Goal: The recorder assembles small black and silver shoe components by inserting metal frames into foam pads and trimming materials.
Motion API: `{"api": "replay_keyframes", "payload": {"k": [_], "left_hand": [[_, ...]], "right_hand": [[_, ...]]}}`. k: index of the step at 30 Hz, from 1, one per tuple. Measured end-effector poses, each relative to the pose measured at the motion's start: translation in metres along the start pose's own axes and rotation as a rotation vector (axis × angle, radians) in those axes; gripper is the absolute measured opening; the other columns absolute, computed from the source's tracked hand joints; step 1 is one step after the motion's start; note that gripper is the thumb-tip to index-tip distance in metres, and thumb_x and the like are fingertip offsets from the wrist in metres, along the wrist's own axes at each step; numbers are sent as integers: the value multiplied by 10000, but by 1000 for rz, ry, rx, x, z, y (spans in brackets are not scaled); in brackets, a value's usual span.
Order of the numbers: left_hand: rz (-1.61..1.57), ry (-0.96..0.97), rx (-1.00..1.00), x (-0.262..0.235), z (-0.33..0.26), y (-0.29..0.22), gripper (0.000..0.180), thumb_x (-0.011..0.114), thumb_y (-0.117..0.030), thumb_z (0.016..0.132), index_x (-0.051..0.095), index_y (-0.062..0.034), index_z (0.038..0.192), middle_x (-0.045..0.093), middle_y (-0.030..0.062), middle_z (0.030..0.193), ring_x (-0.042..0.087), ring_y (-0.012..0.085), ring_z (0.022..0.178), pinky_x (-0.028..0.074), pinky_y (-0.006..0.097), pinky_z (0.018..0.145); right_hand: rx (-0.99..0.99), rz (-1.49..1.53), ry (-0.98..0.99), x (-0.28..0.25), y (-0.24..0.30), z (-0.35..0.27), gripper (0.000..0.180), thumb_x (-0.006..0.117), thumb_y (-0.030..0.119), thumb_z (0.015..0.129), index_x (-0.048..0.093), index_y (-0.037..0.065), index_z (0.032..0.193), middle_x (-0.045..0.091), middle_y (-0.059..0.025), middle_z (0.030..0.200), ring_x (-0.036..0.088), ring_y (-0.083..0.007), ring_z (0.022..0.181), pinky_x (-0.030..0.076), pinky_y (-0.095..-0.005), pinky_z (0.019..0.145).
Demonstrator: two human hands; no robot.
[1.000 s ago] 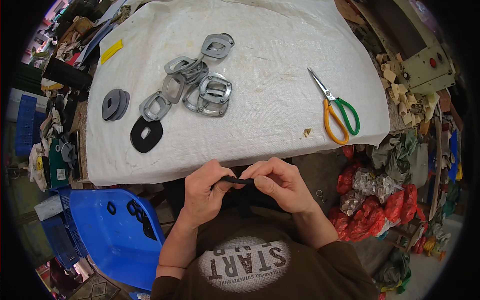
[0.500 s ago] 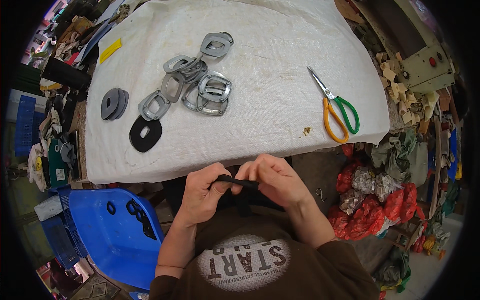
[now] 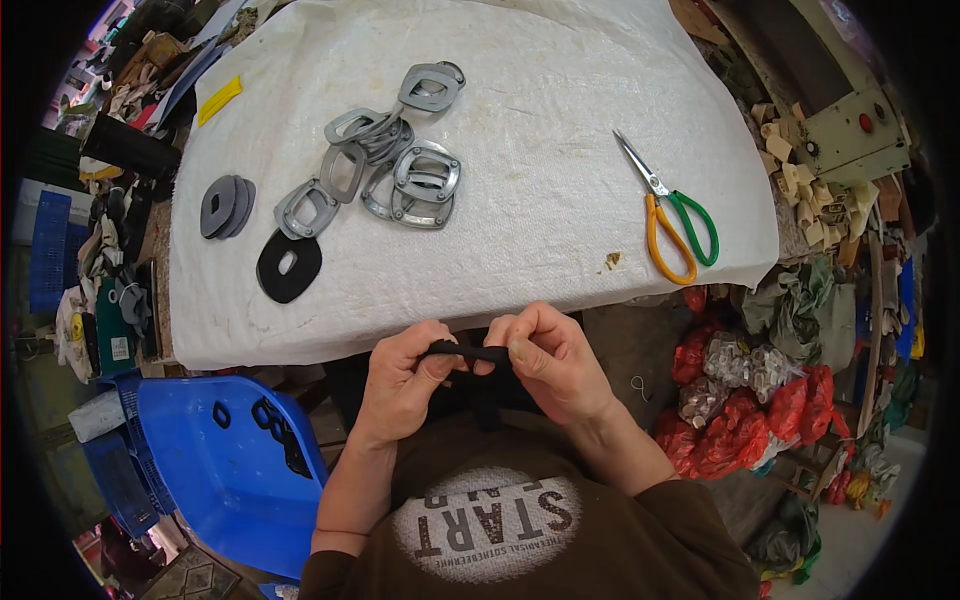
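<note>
My left hand [image 3: 400,385] and my right hand [image 3: 550,360] meet just below the table's near edge, both pinching a thin black piece [image 3: 470,352] stretched between the fingertips. It looks like a flat rubbery strip or ring seen edge-on. On the white cloth-covered table [image 3: 530,150] lies a pile of several grey metal frames [image 3: 400,170] with oval openings. Left of them sit a stack of grey pads [image 3: 226,205] and a black pad with a hole [image 3: 288,266].
Scissors with a yellow and a green handle [image 3: 675,220] lie at the table's right. A blue plastic crate [image 3: 215,460] with black pieces stands at my lower left. Red bags and scraps [image 3: 760,400] pile up on the right, clutter along the left.
Both hands stay together at the table's edge. The fingers have shifted slightly along the black piece, the right hand closing in over it.
</note>
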State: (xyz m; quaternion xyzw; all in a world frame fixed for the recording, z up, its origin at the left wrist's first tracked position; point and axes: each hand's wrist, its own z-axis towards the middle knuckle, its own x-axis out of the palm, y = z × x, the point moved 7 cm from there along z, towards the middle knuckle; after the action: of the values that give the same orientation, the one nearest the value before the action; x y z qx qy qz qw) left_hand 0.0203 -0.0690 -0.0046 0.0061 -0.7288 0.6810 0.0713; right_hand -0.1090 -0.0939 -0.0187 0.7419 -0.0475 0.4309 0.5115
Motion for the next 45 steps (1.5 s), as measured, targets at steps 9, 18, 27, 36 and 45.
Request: {"api": "replay_keyframes", "payload": {"k": [9,18,27,36,45], "left_hand": [[-166,41,34,4,1,6,272,561,-283,870,545,-25,788,520,12,713,467,56,604,375,185,510],[-157,8,-30,0,-1,11,265,562,-273,873,544,-24,783,521,7,723,467,48,603,375,176,511],[-146,34,59,7,0,7,259,559,-250,874,542,-11,777,495,16,696,435,64,577,351,191,501],[-64,-11,194,10,0,-5,203,586,-191,850,556,1,790,479,25,642,410,84,559,328,211,490],[42,-34,232,7,-1,-11,203,601,-187,837,578,3,769,469,30,613,412,102,546,318,228,483]], "right_hand": [[47,245,55,8,-9,0,172,518,210,895,483,45,860,549,-116,818,513,-197,784,400,-326,742],[-65,-18,133,10,7,-2,144,537,173,884,479,41,893,561,-141,867,542,-222,860,411,-347,816],[34,213,-50,8,-5,-7,146,526,167,886,461,49,829,550,-99,806,525,-173,770,406,-297,727],[41,346,65,12,-10,-5,130,531,143,880,484,31,833,554,-99,789,544,-172,712,436,-291,659],[30,209,7,12,-2,-6,77,549,70,848,512,18,891,558,-71,808,536,-136,702,442,-277,657]]}}
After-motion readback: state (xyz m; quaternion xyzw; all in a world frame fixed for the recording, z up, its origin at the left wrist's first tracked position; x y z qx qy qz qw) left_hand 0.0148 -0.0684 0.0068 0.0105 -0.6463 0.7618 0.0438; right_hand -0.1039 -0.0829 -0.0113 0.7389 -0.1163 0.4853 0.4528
